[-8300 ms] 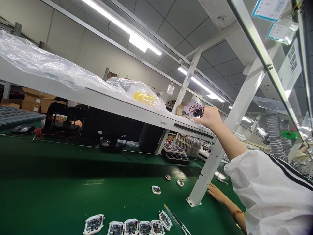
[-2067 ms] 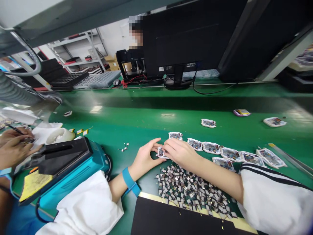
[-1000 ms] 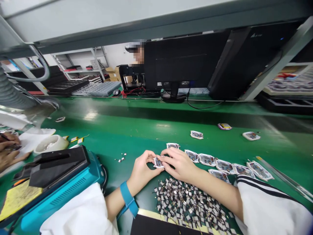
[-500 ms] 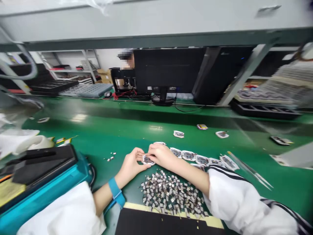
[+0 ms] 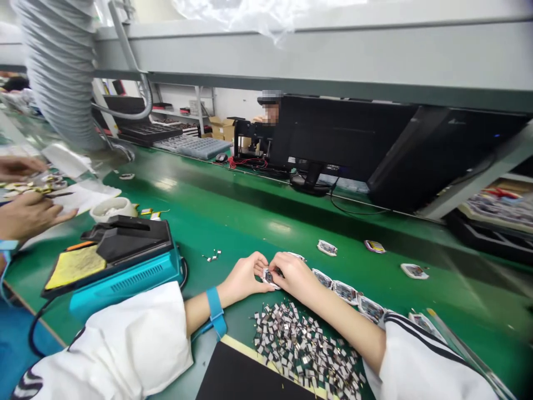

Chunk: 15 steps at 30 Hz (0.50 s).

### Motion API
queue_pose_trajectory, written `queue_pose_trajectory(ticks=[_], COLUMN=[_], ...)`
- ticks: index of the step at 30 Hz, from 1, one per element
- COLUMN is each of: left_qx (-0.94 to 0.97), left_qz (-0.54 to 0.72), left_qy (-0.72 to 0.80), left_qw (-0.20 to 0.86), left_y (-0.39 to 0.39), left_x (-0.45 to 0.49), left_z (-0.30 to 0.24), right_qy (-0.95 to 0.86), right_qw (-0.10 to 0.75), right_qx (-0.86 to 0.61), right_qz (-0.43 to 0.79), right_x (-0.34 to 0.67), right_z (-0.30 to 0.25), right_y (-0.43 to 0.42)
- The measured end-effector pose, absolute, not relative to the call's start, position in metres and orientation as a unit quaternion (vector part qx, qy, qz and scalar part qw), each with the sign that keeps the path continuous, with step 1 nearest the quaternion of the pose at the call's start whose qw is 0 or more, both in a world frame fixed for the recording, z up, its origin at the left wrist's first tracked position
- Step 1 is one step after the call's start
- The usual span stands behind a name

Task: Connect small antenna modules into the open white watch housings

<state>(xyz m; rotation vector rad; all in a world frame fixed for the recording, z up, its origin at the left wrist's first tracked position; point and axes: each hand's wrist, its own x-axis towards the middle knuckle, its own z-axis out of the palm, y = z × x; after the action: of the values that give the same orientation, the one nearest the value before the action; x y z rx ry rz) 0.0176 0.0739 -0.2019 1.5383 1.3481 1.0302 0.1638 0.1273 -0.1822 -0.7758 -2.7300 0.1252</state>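
Together, left hand (image 5: 244, 275) and right hand (image 5: 293, 276) grip a white-framed circuit board (image 5: 270, 277) beside heaped metal pieces (image 5: 303, 350).

Green workbench (image 5: 233, 228), scattered circuit boards (image 5: 327, 248)

This site is serving as an electronics assembly workshop: a green anti-static workbench (image 5: 216, 222) is running along the room, carrying small circuit boards (image 5: 345, 291) and a heap of tiny metal parts (image 5: 303, 350). A ribbed extraction hose (image 5: 58, 61) is hanging overhead, a computer monitor (image 5: 345, 139) is standing across the bench, and a blue wrist strap (image 5: 215, 304) is circling a wrist.
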Motion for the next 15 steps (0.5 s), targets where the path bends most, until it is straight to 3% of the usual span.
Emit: queue_pose_trajectory(ticks=[15], left_qx=[0.625], left_qz=[0.414], left_qy=[0.534], left_qw=[0.391], left_y=[0.0744], left_x=[0.0174], left_z=[-0.2046], right_qy=[-0.983], right_qw=[0.066], right_qx=[-0.159], right_qz=[-0.062], right_x=[0.1633], right_z=[-0.1803], right_y=[0.1315])
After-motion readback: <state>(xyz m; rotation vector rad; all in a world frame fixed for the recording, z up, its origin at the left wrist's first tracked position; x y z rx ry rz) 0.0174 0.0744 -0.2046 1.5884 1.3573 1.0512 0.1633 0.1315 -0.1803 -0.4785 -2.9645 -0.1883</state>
